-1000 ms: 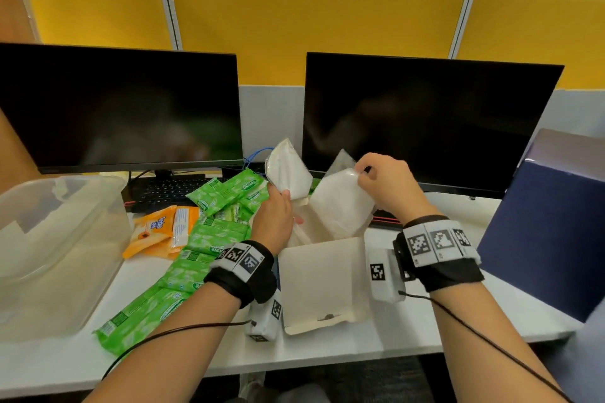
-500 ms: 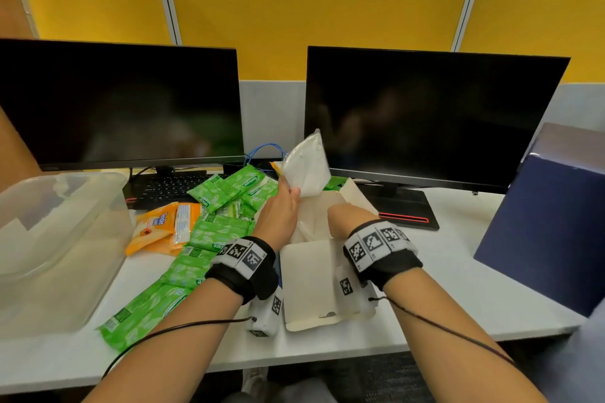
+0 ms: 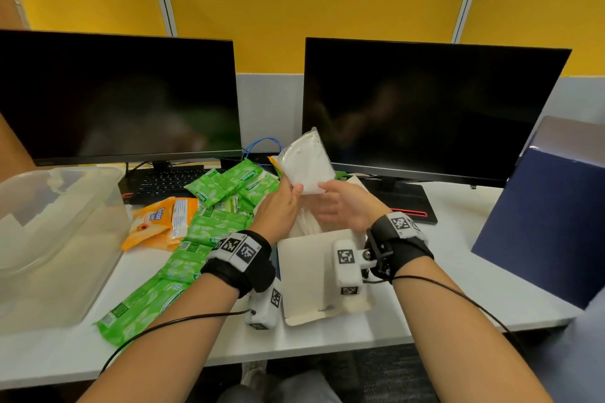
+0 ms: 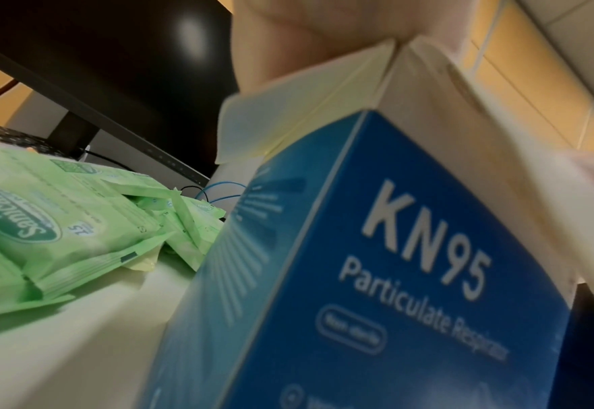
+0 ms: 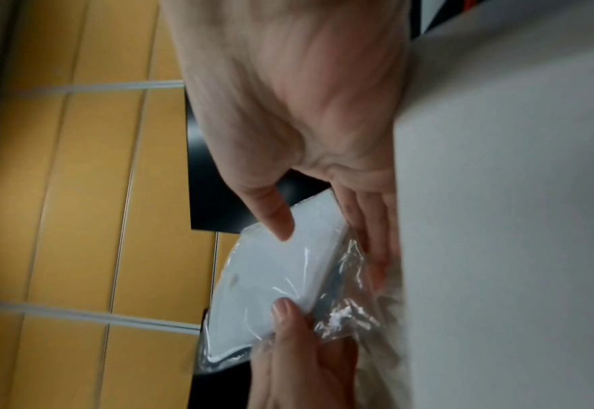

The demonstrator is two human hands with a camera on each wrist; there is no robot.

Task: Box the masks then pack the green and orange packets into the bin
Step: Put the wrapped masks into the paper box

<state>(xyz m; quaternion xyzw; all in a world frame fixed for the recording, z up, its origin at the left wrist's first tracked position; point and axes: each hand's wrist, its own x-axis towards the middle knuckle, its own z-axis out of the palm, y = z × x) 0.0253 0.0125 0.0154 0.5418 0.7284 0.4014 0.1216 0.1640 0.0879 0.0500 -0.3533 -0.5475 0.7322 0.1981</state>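
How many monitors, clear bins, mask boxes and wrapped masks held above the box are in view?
monitors: 2
clear bin: 1
mask box: 1
wrapped mask above the box: 1
Total: 5

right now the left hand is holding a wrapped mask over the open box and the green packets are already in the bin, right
Not quite. The left hand does hold the wrapped mask over the open box, but the green packets are not in the bin: they lie on the desk beside it, as the head view shows.
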